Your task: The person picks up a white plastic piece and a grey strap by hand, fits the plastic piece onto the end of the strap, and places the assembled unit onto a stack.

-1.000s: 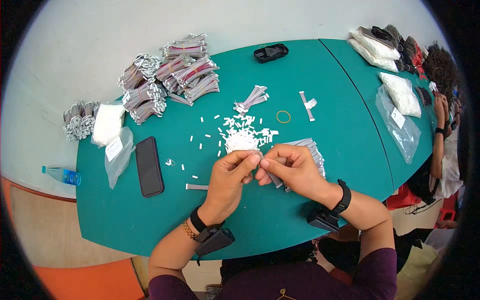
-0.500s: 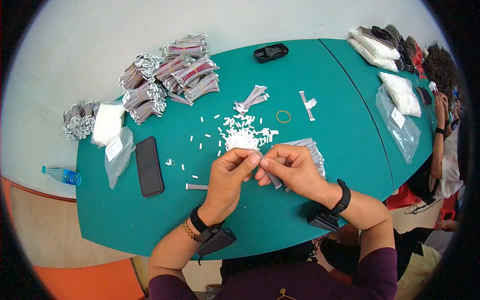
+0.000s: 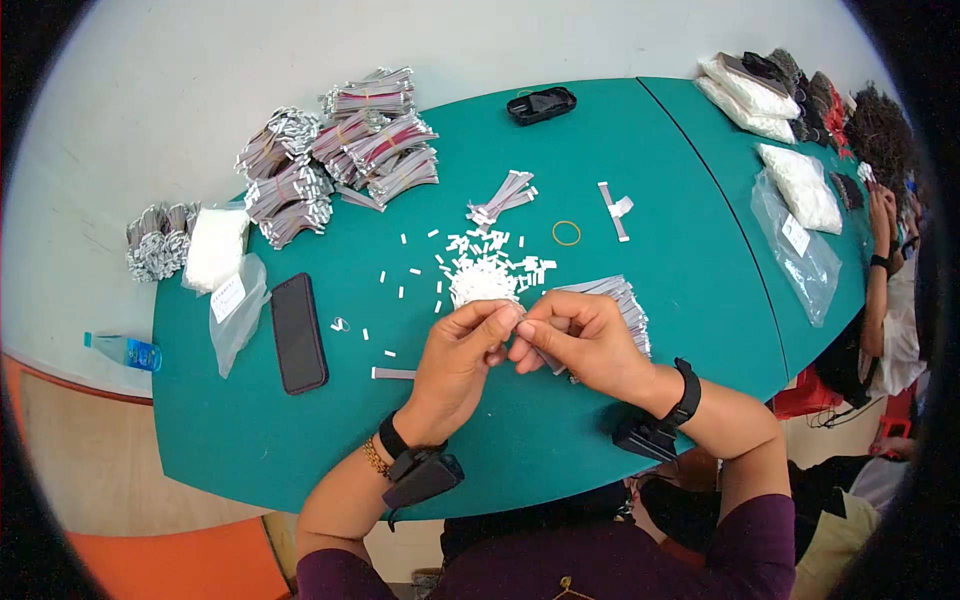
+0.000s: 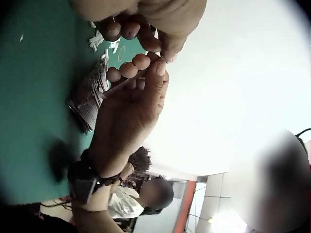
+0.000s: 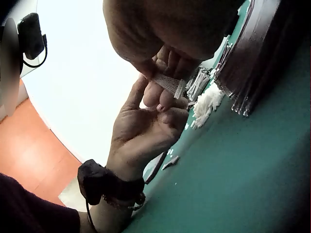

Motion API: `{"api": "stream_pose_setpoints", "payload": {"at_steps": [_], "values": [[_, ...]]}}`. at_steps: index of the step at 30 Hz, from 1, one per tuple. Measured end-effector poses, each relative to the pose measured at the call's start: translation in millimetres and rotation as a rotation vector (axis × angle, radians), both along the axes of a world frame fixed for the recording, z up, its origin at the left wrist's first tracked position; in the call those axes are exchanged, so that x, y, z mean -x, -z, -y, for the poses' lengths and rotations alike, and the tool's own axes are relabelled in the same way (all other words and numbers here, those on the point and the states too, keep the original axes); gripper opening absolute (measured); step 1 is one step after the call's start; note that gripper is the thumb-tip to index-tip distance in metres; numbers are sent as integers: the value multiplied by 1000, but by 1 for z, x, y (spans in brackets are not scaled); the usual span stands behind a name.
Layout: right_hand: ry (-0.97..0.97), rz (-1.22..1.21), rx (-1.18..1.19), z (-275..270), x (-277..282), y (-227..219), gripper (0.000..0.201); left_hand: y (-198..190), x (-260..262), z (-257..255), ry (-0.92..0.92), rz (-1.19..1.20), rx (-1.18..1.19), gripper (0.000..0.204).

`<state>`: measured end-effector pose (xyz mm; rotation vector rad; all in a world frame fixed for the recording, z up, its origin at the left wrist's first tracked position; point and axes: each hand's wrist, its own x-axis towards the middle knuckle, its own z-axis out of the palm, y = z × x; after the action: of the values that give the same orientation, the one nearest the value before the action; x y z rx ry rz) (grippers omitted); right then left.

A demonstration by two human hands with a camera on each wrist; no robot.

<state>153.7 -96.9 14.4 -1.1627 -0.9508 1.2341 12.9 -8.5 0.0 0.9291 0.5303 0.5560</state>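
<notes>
My left hand [image 3: 458,355] and right hand [image 3: 590,340] meet fingertip to fingertip over the table. Between them is a flat grey ribbon cable [image 5: 167,85] with a pale connector at its end, best seen in the right wrist view. The right thumb and forefinger pinch the cable; the left thumb and forefinger pinch at its other end, which the fingertips hide. Just beyond the hands lies a heap of small white plastic pieces [image 3: 480,278]. A stack of grey ribbon cables [image 3: 628,310] lies beside and partly behind the right hand.
Loose ribbon cables [image 3: 505,198], a rubber band [image 3: 567,234] and a single cable [image 3: 615,212] lie farther back. Bundled cables [image 3: 385,145] are piled at the back left. A phone [image 3: 299,335] is to the left, near a white-filled bag [image 3: 216,248]. Another cable [image 3: 393,374] lies by the left hand.
Both hands keep their pinch in nearly the same place. The left wrist has turned slightly, and less of the cable shows below the right fingers.
</notes>
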Motion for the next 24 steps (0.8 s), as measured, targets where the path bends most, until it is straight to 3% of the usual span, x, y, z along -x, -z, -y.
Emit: {"api": "stream_pose_setpoints", "payload": {"at_steps": [5, 14, 24], "values": [[-14, 1, -13, -1, -2, 2, 14, -4, -1, 3, -126, -53, -363, 16], [-14, -35, -14, -2, -4, 2, 13, -6, 1, -2, -53, -46, -276, 14], [-43, 83, 25, -1, -3, -5, 13, -2, 1, -4, -107, -72, -445, 8]]}}
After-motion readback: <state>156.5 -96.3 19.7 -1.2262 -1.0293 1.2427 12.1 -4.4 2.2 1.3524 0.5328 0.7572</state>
